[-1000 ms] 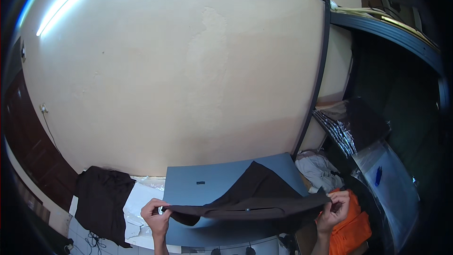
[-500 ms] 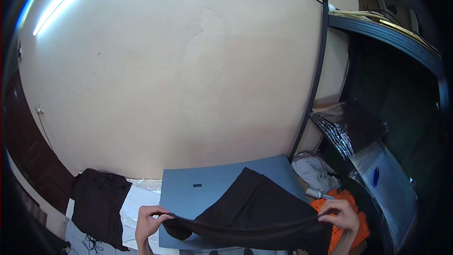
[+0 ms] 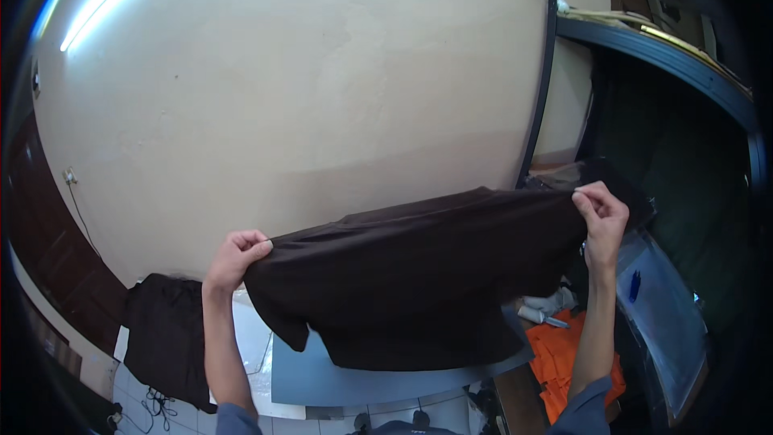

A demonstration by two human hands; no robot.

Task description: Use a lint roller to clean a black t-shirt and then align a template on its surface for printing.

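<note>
A dark brown short-sleeved shirt [image 3: 411, 290] hangs stretched out in the air between my two hands. My left hand [image 3: 239, 258] pinches its upper left corner, with thumb and fingers closed on the cloth. At the upper right corner my right hand [image 3: 602, 211] grips it the same way, a little higher than the left. A sleeve droops below my left hand. Behind and beneath the shirt lies a blue-grey board [image 3: 362, 387], largely covered from view by the cloth.
Left of the board, a dark garment pile [image 3: 165, 338] lies beside white sheets [image 3: 250, 334]. To the right are orange cloth [image 3: 555, 358], a white roll [image 3: 531, 312], and a rack [image 3: 541, 97] with a clear plastic sheet [image 3: 664, 306] holding a blue pen [image 3: 635, 285]. A wall [image 3: 322, 113] stands behind.
Both hands have risen, lifting the shirt off the board. It was bunched with a peak of cloth on the board; now it hangs spread open in front of the wall.
</note>
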